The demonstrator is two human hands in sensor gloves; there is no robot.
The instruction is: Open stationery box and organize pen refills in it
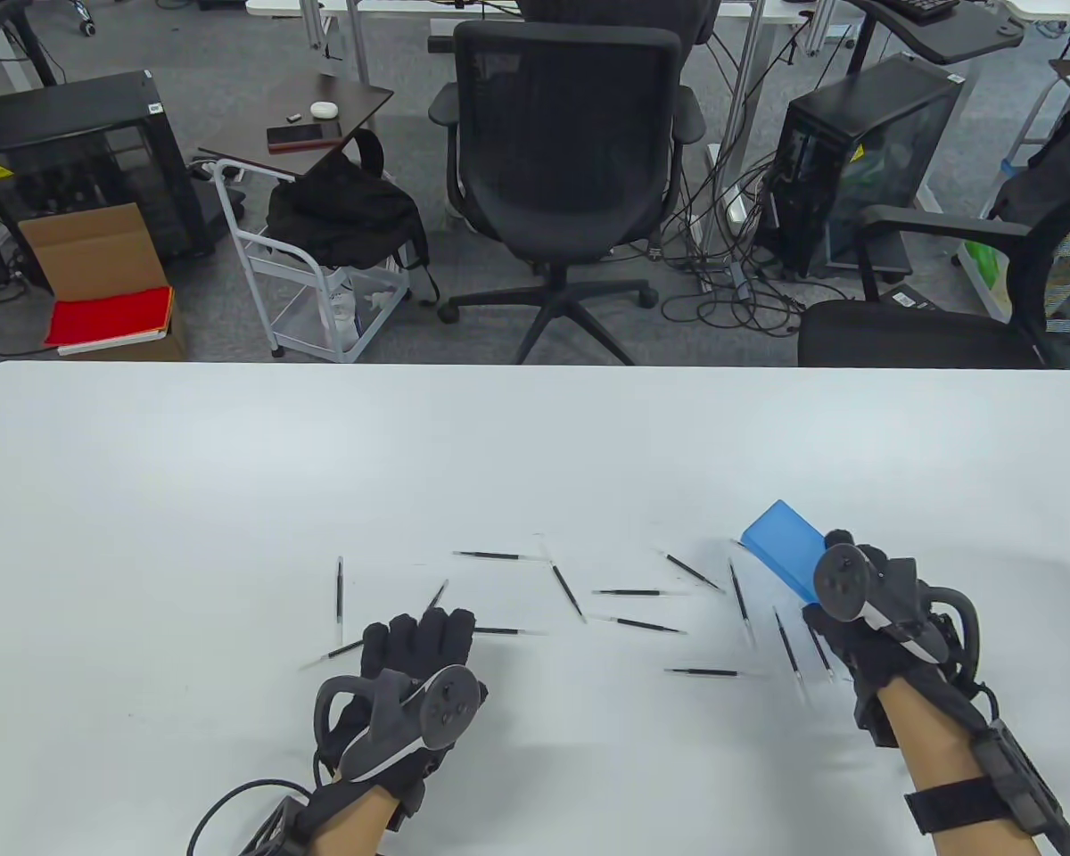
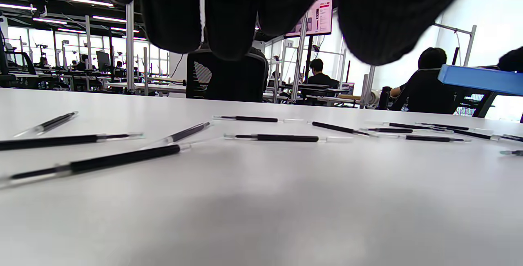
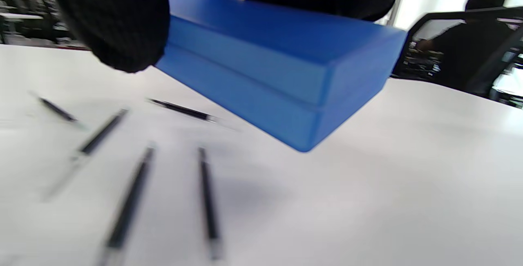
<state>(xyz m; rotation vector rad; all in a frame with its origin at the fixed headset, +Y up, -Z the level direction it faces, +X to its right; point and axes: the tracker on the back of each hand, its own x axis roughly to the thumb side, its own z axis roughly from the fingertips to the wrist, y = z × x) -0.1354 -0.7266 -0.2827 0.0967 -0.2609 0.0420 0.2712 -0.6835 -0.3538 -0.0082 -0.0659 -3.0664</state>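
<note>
A closed blue stationery box [image 1: 786, 548] [image 3: 282, 86] is lifted off the white table [image 1: 232, 464], tilted, in the grip of my right hand [image 1: 843, 624]. In the right wrist view a gloved thumb [image 3: 118, 25] presses its near side and the other fingers lie over its top. The box [image 2: 480, 79] also shows at the right of the left wrist view. Several black pen refills [image 1: 639, 624] [image 2: 278, 137] [image 3: 124, 206] lie scattered across the table's middle. My left hand [image 1: 419, 637] hovers low over the left refills, fingers relaxed, holding nothing.
Beyond the table's far edge stand two office chairs [image 1: 571, 169], a white cart with a black bag [image 1: 339, 214] and computer towers. The table's back half holds nothing but bare white surface.
</note>
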